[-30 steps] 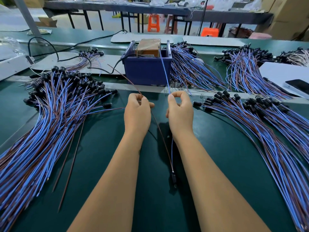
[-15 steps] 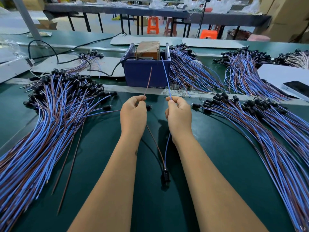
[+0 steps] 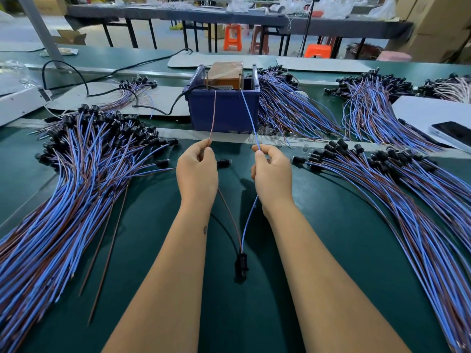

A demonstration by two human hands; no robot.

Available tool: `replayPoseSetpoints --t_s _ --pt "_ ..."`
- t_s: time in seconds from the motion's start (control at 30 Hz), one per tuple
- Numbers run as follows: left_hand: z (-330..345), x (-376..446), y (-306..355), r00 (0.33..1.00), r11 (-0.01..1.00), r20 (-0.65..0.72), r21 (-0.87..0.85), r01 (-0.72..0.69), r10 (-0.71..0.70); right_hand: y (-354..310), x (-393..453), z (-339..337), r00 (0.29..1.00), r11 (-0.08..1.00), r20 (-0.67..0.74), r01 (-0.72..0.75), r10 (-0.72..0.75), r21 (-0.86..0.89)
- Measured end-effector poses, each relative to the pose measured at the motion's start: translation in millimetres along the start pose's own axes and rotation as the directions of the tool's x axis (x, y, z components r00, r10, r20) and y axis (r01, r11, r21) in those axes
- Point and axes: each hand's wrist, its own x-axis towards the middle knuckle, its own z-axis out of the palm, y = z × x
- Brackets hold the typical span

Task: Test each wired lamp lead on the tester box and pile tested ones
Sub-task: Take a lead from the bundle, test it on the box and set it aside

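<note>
Two hands, left point(image 3: 197, 166) and right point(image 3: 272, 171), are in front of one blue box point(image 3: 223, 108). Left of the box lie two heaps of wired leads point(image 3: 76, 174), right of it at least four point(image 3: 369, 115). Two orange stools point(image 3: 232, 36) stand behind it, and one phone point(image 3: 453, 132) lies far right.

The tester box point(image 3: 221, 108) stands on the table point(image 3: 331, 238), directly beyond both hands. The left hand point(image 3: 196, 171) and right hand point(image 3: 272, 171) sit side by side, apart. One lead's socket point(image 3: 241, 266) hangs between the forearms. A large pile of leads point(image 3: 63, 189) lies left; another pile point(image 3: 407, 200) lies right. A phone point(image 3: 453, 132) lies far right.
</note>
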Motion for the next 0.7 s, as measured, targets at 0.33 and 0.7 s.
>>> replayPoseSetpoints --t_s 0.33,0.7 --pt "-4.2 6.8 -2.5 0.998 1.0 -0.053 -0.005 -0.018 0.018 1.2 0.2 -0.5 1.0 1.0 0.021 0.016 -0.015 -0.026" --pt "-3.1 7.3 -4.9 0.999 0.999 -0.019 0.015 -0.04 0.04 3.2 1.2 0.2 0.999 0.998 0.028 0.039 -0.038 -0.056"
